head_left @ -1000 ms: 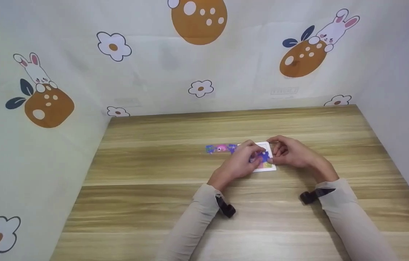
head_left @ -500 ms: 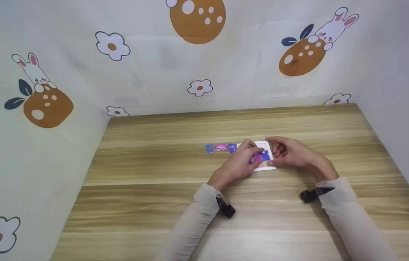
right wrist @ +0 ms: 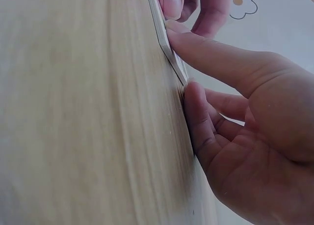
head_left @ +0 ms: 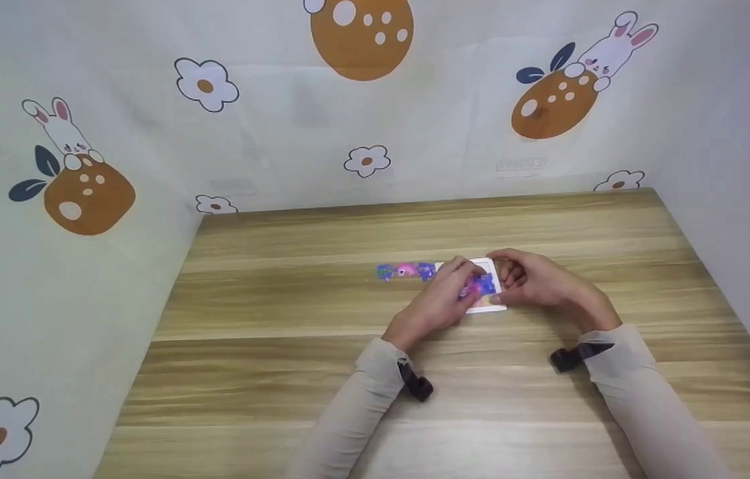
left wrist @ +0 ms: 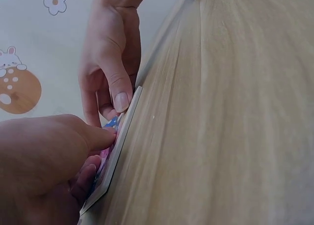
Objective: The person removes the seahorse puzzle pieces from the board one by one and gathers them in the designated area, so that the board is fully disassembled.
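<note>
Where the wooden table (head_left: 321, 372) fills the lower half of the head view, one printed cloth backdrop (head_left: 268, 113) encloses it on three sides, carrying orange spotted eggs, rabbits and white flowers. Two arms in pale sleeves reach onto the table, each with one black strap at the wrist.

One white-framed puzzle board (head_left: 489, 307) lies flat on the table, right of centre and well clear of every edge. Its frame is thin and white; the picture inside it shows blue, purple, pink and some yellow. The wrist views show it as a thin flat sheet lying on the wood.

Count of hands on the board: two.
- The left hand (head_left: 440, 299) lies over the left part of the board. Its fingers are curled down onto the coloured face; the left wrist view shows the fingertips pressing there. Whether they pinch a loose piece cannot be told.
- The right hand (head_left: 534, 279) sits at the right edge of the board. Its grip is pressed against the frame: the thumb lies along the edge and the curled fingers bear on the upper right corner.

One row of loose puzzle pieces (head_left: 404, 271) lies just left of the board, blue with one pink patch. Their number cannot be counted; they appear to be three.
</note>
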Demonstrator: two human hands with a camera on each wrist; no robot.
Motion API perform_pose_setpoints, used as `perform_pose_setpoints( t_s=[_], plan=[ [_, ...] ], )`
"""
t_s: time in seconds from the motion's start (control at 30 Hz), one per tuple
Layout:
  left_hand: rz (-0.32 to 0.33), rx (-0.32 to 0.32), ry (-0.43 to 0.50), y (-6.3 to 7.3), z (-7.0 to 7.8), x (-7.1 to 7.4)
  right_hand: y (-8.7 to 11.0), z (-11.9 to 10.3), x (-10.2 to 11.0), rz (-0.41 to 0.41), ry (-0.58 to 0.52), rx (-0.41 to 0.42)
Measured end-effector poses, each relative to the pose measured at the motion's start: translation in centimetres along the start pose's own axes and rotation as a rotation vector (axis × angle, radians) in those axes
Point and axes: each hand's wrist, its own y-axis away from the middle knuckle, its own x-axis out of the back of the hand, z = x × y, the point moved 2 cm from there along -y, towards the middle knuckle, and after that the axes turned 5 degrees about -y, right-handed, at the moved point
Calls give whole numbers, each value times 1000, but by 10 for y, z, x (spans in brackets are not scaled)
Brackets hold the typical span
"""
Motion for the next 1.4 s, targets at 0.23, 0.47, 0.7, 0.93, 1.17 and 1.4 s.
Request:
perform_pose_setpoints(
  t_s=[0.23, 0.47, 0.7, 0.93, 1.17, 1.4],
  plan=[
    [56, -5, 27, -1, 0, 1, 0, -1, 0, -2, 20, 9],
    [96, -19, 54, 0, -1, 1, 0, -2, 1, 0, 25, 13],
    [89, -9, 87, 2, -3, -1, -1, -2, 0, -1, 23, 2],
    [90, -28, 77, 1, -5, 1, 0, -3, 0, -3, 7, -13],
    [123, -58, 41, -1, -4, 1, 1, -3, 0, 3, 16, 0],
    [151, -47, 3, -2, -3, -2, 2, -2, 0, 6, 15, 1]
  ],
)
